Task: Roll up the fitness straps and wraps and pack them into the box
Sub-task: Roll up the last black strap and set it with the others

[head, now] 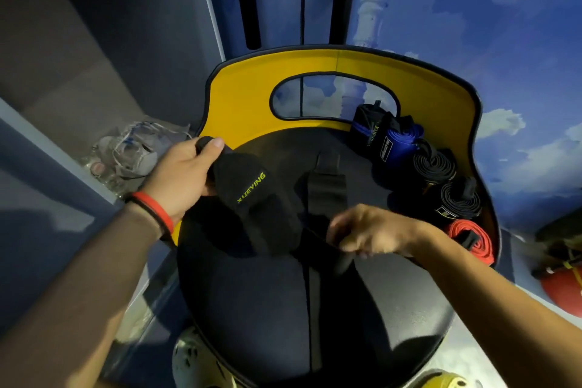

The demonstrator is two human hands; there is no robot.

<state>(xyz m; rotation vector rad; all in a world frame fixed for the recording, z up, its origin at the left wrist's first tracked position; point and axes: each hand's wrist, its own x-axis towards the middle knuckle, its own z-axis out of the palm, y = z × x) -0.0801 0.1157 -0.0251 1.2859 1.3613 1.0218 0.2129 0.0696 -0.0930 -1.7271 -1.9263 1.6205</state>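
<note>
— What is being held here?

— A black wrap (252,198) with green XUEYING lettering, held over the box (239,104) between a person's two hands. The left grip (181,176) is closed round the wrap's thick end, thumb on top. The right grip (368,233) is blurred, but its fingers are curled on the wrap's thin dark tail, which hangs just below them.

— So the wrap isn't in the box?

— It is above the box's dark floor, sagging between the two grips. I cannot tell whether it touches the floor. A flat black strap (326,189) lies on that floor, just beyond the right grip.

— And what is already packed?

— Rolls line the box's yellow wall on the far side of the right grip: a black roll with a blue stripe (367,124), a blue roll (400,142) beside it, two black coils (436,164), then a red roll (469,238) closest to the right wrist. Each roll touches the next.

— Anything else in view?

— A red wristband (157,209) sits just behind the left grip, and crumpled clear plastic (132,148) lies on a ledge outside the box, beyond that grip. A red rounded object (563,290) sits well off to the outer side of the right arm. A pale shoe (195,362) shows below the box.
</note>
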